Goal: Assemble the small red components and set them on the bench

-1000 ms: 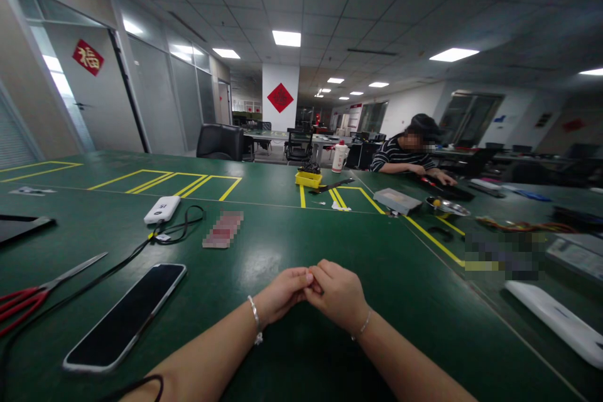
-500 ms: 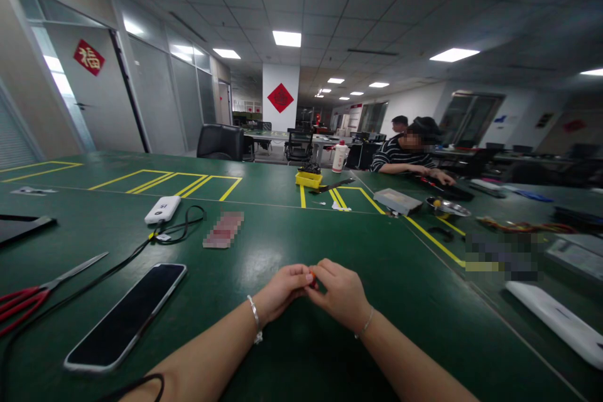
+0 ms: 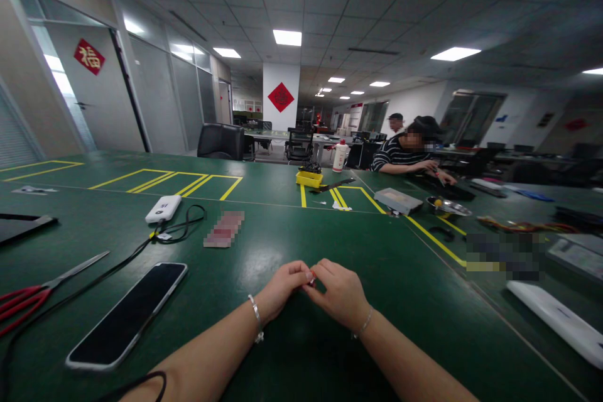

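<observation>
My left hand [image 3: 283, 289] and my right hand [image 3: 343, 294] meet low over the green table [image 3: 235, 301], fingertips pinched together. Between them is a small orange-red piece [image 3: 313, 279]; the fingers cover most of it, so its kind cannot be made out. Both thumbs and forefingers press around it. To the left of my forearms lies a dark-screened smartphone [image 3: 129, 314] in a pale case. Farther left are red-handled scissors [image 3: 44, 289] with their blades pointing away.
A white power bank [image 3: 162, 209] with a black cable and a blurred reddish card [image 3: 224, 230] lie beyond the phone. Farther back stand a yellow box [image 3: 309, 177] and a white bottle [image 3: 340, 157]. At right are a metal bowl [image 3: 448, 206], a white case [image 3: 556, 320] and a seated person [image 3: 405, 154].
My fingers have shifted slightly around the small orange-red piece, and a whitish spot now shows at it. Across the table, the seated person's hands have moved.
</observation>
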`<state>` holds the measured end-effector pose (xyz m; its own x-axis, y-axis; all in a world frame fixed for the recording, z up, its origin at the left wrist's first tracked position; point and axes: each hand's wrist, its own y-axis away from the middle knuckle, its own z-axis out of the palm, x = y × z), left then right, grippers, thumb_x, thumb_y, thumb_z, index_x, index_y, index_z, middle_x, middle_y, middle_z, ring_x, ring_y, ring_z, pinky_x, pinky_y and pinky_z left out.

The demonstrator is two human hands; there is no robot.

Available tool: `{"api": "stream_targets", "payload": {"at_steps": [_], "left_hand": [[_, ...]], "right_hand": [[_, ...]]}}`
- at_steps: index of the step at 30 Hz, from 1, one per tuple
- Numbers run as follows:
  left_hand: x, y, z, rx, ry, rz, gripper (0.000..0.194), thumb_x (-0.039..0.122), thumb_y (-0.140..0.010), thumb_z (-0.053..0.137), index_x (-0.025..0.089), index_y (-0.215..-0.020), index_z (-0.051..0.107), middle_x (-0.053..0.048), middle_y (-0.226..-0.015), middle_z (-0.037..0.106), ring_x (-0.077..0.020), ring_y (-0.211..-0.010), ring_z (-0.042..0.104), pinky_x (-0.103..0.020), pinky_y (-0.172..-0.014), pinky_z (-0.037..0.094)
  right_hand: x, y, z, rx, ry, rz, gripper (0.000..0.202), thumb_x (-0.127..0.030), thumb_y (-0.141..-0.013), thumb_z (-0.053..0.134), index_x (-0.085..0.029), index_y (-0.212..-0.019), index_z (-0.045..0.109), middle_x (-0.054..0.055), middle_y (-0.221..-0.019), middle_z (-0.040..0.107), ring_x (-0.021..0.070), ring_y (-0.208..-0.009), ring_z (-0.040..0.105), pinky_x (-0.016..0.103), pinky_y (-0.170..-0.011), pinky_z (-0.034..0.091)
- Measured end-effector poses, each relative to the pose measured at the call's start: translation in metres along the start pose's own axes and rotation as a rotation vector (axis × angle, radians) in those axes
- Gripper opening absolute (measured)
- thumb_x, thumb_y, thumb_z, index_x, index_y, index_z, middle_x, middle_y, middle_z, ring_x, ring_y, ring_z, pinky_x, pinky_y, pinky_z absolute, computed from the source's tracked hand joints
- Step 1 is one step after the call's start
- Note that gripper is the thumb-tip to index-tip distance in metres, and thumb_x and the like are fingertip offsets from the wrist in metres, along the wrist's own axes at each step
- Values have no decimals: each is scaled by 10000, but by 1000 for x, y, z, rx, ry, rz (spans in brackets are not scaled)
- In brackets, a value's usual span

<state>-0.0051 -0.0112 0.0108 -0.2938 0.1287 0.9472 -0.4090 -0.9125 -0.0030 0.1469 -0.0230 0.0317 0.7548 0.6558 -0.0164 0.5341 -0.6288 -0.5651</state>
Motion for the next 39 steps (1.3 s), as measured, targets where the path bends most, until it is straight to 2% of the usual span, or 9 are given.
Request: {"api": "stream_targets", "payload": {"at_steps": [5,13,15,19,22,25,31,36,39], "left_hand": [[1,0,0,40,-72,33,149,258,-629,613,138,-608,528,17,-605,539,-100,-589,471,-225,-611,340],[-6,-6,2,160,-369,128,179,250,-605,637,155,-560,493,47,-535,478,-93,-544,417,-213,-544,320],[-3,-5,2,124,-252,118,176,279,-634,632,145,-602,522,32,-573,505,-95,-576,445,-214,-574,340],[2,1,1,-109,186,-18,242,333,-739,546,118,-843,586,-61,-806,596,-135,-747,538,-266,-710,391],[3,3,-1,-203,314,-82,238,296,-741,566,100,-871,598,-89,-851,604,-131,-757,553,-269,-731,396],[1,2,-3,-178,320,-74,187,255,-714,608,105,-825,604,-63,-807,602,-98,-698,545,-233,-695,391],[1,2,2,-141,222,-82,152,235,-675,638,92,-687,589,-37,-696,578,-94,-652,525,-223,-666,377],[3,3,3,-115,220,-55,146,235,-668,636,100,-680,580,-31,-694,575,-94,-643,511,-218,-644,369],[2,3,3,-84,154,-67,172,255,-648,654,104,-654,572,-21,-657,571,-90,-616,503,-216,-633,360]], "right_hand": [[-2,0,1,-17,7,-2,201,-355,-808,445,-182,-766,538,23,-730,555,115,-672,500,211,-587,313],[-3,1,2,-76,128,74,156,-314,-763,470,-195,-689,539,9,-680,553,123,-626,495,220,-537,299],[-3,1,1,-44,79,88,185,-336,-793,454,-195,-759,570,18,-697,561,126,-652,509,215,-568,325],[-3,0,0,42,-122,140,365,-435,-814,434,-207,-1078,539,42,-827,571,130,-725,537,217,-641,394],[-3,-1,0,37,-245,119,420,-460,-800,448,-221,-1140,511,38,-851,557,125,-722,542,219,-646,425],[-3,-1,-1,39,-212,99,389,-426,-777,497,-211,-1099,536,47,-872,559,143,-765,537,239,-679,426],[-3,-1,-1,107,-26,-8,200,-353,-788,478,-188,-768,589,49,-762,582,152,-736,528,248,-656,389],[-2,-1,-1,64,-41,6,203,-371,-789,489,-190,-831,570,40,-795,590,145,-745,523,238,-665,369],[-4,-1,-1,29,-15,23,196,-373,-775,495,-191,-742,558,25,-716,575,141,-697,511,233,-622,353]]}}
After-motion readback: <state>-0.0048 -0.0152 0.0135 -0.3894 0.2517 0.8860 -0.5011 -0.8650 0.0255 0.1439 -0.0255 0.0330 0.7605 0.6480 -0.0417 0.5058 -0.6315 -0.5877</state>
